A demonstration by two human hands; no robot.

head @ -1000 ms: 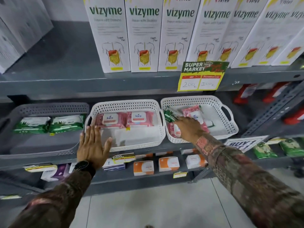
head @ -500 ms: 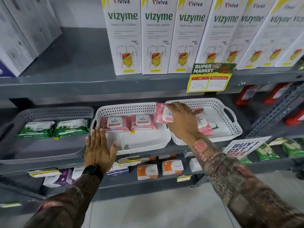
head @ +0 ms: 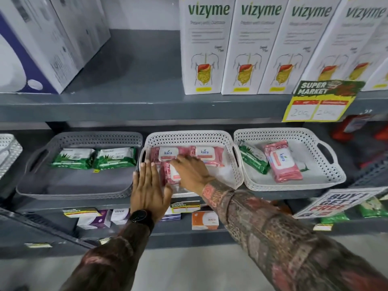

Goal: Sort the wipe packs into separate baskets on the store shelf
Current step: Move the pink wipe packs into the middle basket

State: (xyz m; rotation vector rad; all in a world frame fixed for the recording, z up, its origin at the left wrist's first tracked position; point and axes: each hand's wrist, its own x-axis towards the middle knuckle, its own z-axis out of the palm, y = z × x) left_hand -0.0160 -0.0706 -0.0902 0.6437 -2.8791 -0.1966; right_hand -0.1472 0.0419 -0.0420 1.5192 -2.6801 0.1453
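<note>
Store shelf (head: 147, 106), right hand (head: 192, 173) on pink pack (head: 171, 175), middle basket (head: 189, 136)

Wipe packs across three baskets on the shelf.

Grey basket (head: 27, 186) on the left carries two green packs (head: 73, 158) (head: 115, 157) lying flat side by side at the back. Middle white basket (head: 236, 164) has two pink Kara packs (head: 168, 153) (head: 206, 154) flat along its back wall, and a third pink pack (head: 171, 174) lies in front of them, turned lengthwise and partly covered. Right white basket (head: 336, 175) is mixed: a green pack (head: 253, 158) leans tilted against its left wall, just beside a pink pack (head: 282, 160) lying flat at an angle.
</note>
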